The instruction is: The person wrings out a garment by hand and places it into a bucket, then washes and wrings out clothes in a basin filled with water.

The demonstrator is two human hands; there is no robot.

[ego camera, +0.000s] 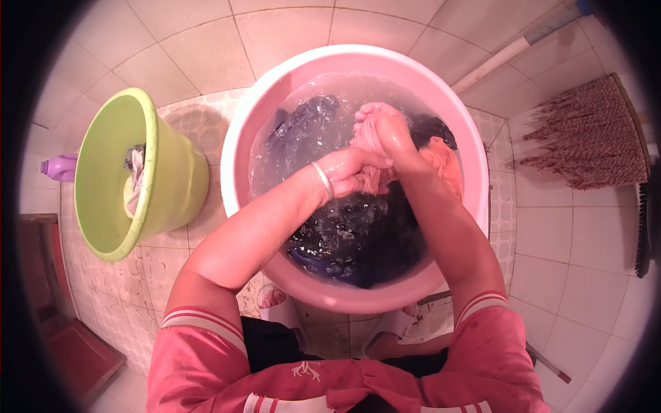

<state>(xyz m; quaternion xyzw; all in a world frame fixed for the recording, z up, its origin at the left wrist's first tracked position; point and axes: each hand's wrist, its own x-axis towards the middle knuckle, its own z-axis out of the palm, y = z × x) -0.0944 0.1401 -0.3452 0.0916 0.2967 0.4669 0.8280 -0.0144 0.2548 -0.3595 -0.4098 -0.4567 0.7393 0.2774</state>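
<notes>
A large pink plastic tub (356, 302) of cloudy water stands in front of me. Both my hands are over the water and grip one wet pink cloth (367, 135), bunched between them. My left hand (351, 170), with a bangle (323, 180) at the wrist, holds its lower part. My right hand (384, 126) is closed around the upper part. Dark wet clothes (356, 232) lie in the water below my hands, and a dark blue garment (304, 124) floats at the left. An orange cloth (443, 162) rests by the right wall, partly hidden by my right forearm.
To the left, a yellow-green plastic bucket (178, 180) tilts in view with some cloth (135, 178) inside. A purple bottle (61, 168) is behind it. A shaggy mop head (588, 134) hangs at the right wall, above a black brush (642, 229). A pipe (490, 64) runs along the tiles.
</notes>
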